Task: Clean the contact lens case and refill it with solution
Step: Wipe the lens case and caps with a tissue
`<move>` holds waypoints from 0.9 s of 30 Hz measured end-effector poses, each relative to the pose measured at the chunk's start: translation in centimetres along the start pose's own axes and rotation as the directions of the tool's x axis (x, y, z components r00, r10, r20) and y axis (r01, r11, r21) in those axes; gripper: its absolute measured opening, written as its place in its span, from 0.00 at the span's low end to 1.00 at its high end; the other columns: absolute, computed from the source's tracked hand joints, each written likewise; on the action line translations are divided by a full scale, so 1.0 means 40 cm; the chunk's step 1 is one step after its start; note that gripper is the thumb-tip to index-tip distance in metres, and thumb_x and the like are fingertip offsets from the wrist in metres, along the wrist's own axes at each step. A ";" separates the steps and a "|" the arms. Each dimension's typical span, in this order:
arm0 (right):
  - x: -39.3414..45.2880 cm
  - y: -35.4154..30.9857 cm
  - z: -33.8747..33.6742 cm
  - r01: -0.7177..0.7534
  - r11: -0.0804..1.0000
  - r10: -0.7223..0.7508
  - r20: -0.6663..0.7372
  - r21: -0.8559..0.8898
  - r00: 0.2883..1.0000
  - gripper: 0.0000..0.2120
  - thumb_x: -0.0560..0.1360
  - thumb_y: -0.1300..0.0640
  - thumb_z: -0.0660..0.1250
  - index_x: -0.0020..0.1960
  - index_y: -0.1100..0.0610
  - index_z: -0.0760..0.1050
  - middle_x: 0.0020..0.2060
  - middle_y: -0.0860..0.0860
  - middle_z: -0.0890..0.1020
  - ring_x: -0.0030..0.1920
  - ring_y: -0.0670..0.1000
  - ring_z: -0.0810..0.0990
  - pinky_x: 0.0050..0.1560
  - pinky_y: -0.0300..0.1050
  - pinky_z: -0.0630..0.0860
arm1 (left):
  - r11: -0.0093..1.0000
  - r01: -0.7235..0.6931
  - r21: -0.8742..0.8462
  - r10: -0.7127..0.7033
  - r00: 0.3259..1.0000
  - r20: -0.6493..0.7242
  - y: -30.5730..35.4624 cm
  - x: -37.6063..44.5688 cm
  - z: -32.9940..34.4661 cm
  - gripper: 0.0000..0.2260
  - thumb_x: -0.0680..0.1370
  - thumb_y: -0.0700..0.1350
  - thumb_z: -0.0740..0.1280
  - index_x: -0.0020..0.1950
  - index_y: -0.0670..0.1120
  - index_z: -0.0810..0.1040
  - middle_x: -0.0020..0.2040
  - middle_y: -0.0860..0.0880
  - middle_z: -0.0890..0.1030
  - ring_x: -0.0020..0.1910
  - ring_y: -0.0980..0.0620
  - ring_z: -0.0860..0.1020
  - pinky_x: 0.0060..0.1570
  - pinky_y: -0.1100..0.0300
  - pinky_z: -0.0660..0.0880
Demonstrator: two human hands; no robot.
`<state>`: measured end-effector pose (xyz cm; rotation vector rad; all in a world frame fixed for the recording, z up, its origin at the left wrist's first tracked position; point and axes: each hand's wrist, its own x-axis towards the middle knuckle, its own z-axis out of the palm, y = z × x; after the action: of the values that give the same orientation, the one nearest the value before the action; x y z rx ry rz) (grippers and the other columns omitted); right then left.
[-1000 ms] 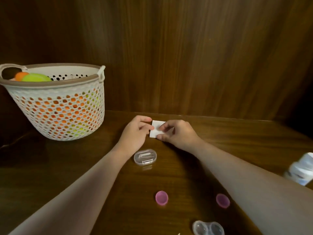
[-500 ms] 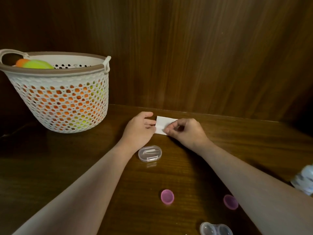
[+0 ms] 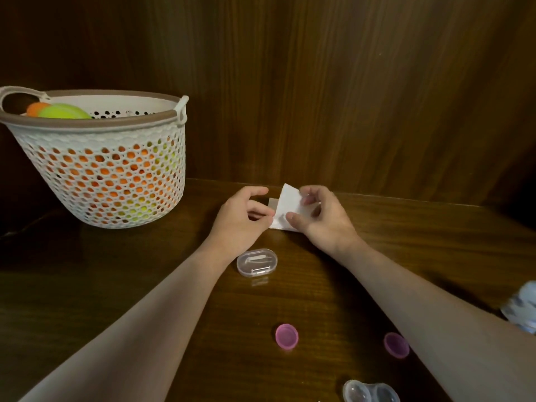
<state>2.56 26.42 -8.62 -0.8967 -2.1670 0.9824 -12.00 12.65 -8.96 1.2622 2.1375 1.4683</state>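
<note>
Head view: both hands work a white tissue [image 3: 288, 206] at the far edge of the bench [image 3: 87, 285]. The right hand [image 3: 324, 219] has its grip pinched on the tissue, thumb on the lower part, fingers curled over the raised upper flap. The left hand [image 3: 240, 216] has its grip pinched on the tissue's left edge. The lens case [image 3: 371, 393], open and clear, lies well nearer than the tissue, at the bottom edge. Two pink caps [image 3: 286, 336] [image 3: 396, 344] lie between case and tissue. A clear box [image 3: 257, 262] sits just nearer than the tissue. A basket [image 3: 101, 169] stands left of the tissue.
</note>
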 end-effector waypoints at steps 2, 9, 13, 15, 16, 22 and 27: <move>-0.004 -0.001 -0.002 0.020 0.997 -0.025 -0.064 -0.078 0.998 0.34 0.76 0.46 0.78 0.77 0.41 0.67 0.71 0.43 0.70 0.74 0.49 0.65 0.76 0.53 0.65 | 1.000 -0.005 0.000 0.005 1.000 -0.004 0.002 -0.001 0.003 0.26 0.79 0.43 0.76 0.75 0.55 0.74 0.50 0.61 0.88 0.56 0.63 0.82 0.58 0.68 0.71; -0.009 0.000 0.000 0.098 0.983 -0.107 -0.052 -0.155 0.993 0.23 0.72 0.49 0.76 0.65 0.34 0.78 0.79 0.39 0.61 0.79 0.47 0.50 0.77 0.57 0.49 | 0.998 -0.062 -0.019 0.062 0.997 -0.035 0.010 -0.005 -0.004 0.22 0.80 0.44 0.75 0.71 0.58 0.77 0.52 0.63 0.87 0.68 0.61 0.77 0.78 0.47 0.63; 0.002 0.017 -0.004 0.057 0.996 -0.061 -0.057 -0.065 0.996 0.11 0.81 0.44 0.71 0.61 0.45 0.80 0.74 0.42 0.69 0.78 0.53 0.60 0.78 0.61 0.59 | 0.997 -0.056 -0.052 0.057 0.998 0.023 0.010 -0.007 -0.006 0.23 0.80 0.43 0.75 0.72 0.59 0.74 0.59 0.62 0.85 0.67 0.62 0.77 0.76 0.48 0.68; 0.003 0.023 -0.009 0.045 0.983 -0.031 -0.076 0.178 0.997 0.05 0.84 0.47 0.68 0.57 0.46 0.78 0.65 0.46 0.77 0.69 0.56 0.75 0.68 0.57 0.75 | 0.999 -0.019 -0.028 0.022 0.996 0.085 0.011 -0.009 -0.002 0.28 0.81 0.43 0.74 0.78 0.57 0.70 0.61 0.62 0.84 0.69 0.62 0.75 0.77 0.49 0.67; 0.001 0.023 -0.011 0.045 0.963 -0.021 -0.093 0.264 0.995 0.02 0.84 0.48 0.67 0.54 0.45 0.77 0.60 0.47 0.81 0.64 0.55 0.79 0.59 0.51 0.78 | 1.000 -0.009 -0.003 0.009 0.994 0.110 0.011 -0.008 0.000 0.29 0.81 0.43 0.74 0.79 0.57 0.69 0.63 0.62 0.83 0.70 0.60 0.74 0.77 0.47 0.67; 0.015 0.027 -0.016 0.017 0.929 0.040 -0.147 0.369 0.988 0.02 0.86 0.47 0.64 0.56 0.44 0.74 0.55 0.45 0.80 0.56 0.48 0.79 0.48 0.41 0.74 | 0.999 0.008 0.048 -0.016 0.987 0.163 0.014 0.000 0.004 0.33 0.81 0.43 0.74 0.82 0.57 0.63 0.74 0.61 0.75 0.73 0.60 0.72 0.77 0.44 0.68; 0.043 -0.008 -0.028 -0.016 0.939 0.067 -0.136 0.343 0.988 0.03 0.86 0.43 0.62 0.55 0.40 0.73 0.55 0.43 0.79 0.56 0.47 0.79 0.52 0.45 0.77 | 0.999 0.001 0.048 -0.004 0.998 0.069 0.009 0.004 0.007 0.23 0.79 0.45 0.75 0.69 0.57 0.69 0.72 0.57 0.70 0.67 0.59 0.75 0.63 0.57 0.76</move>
<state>2.23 28.03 -7.33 -0.8197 -1.7890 1.2275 -11.73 13.01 -8.73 1.3064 2.1405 1.3594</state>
